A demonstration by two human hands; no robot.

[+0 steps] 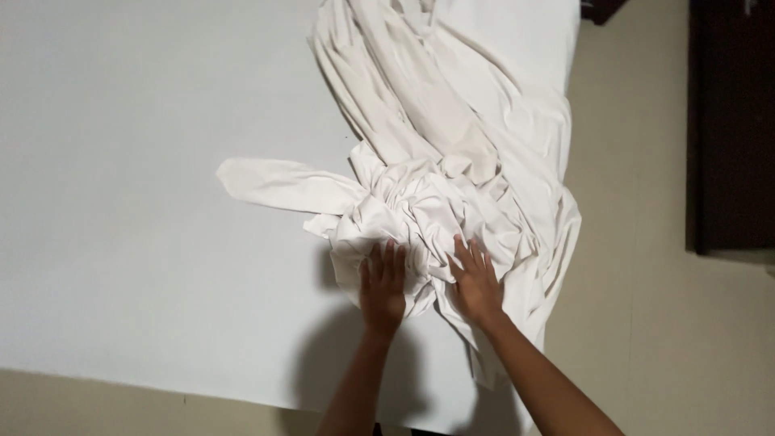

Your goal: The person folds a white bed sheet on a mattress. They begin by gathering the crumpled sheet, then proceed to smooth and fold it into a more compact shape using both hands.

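Note:
A crumpled white cloth lies bunched on a white flat surface, trailing up toward the far edge and hanging over the right side. My left hand rests flat on the near bunch of the cloth, fingers together and pointing away from me. My right hand lies on the cloth just to its right, fingers slightly spread, pressing into the folds. Neither hand closes around the fabric. A loose flap of the cloth sticks out to the left.
The white surface ends at a near edge and a right edge beside a beige floor. A dark wooden piece of furniture stands at the far right.

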